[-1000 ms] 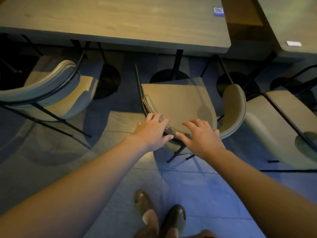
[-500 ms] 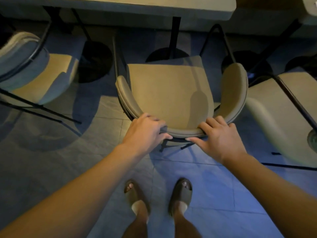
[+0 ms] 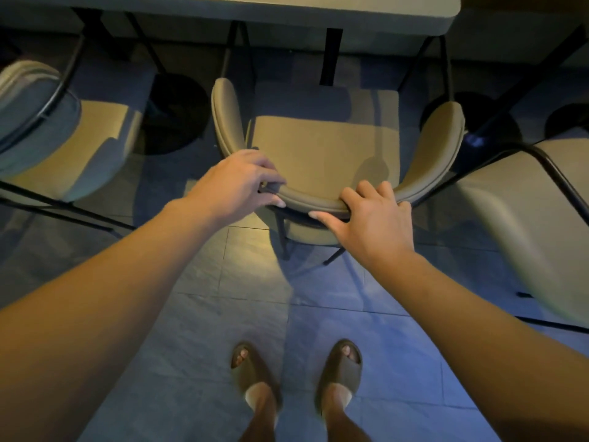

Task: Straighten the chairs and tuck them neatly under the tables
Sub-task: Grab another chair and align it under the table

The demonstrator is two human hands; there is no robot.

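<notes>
A beige padded chair point(image 3: 322, 148) with a curved backrest and black metal legs stands square in front of me, facing the table point(image 3: 287, 8) along the top edge. The front of its seat lies in the table's shadow. My left hand point(image 3: 236, 183) grips the left part of the curved backrest, fingers curled over the top. My right hand point(image 3: 373, 215) holds the right part of the same backrest, fingers over the rim and thumb under it.
A second beige chair point(image 3: 73, 154) stands at the left, angled away from the table. A third chair point(image 3: 522, 205) is close on the right, tilted. Black round table bases point(image 3: 173, 113) sit under the table. My sandalled feet point(image 3: 296, 374) stand on grey floor tiles.
The chair has turned from skewed to square with the table. Both hands went from resting on the backrest to gripping it. My view has dropped lower toward the floor.
</notes>
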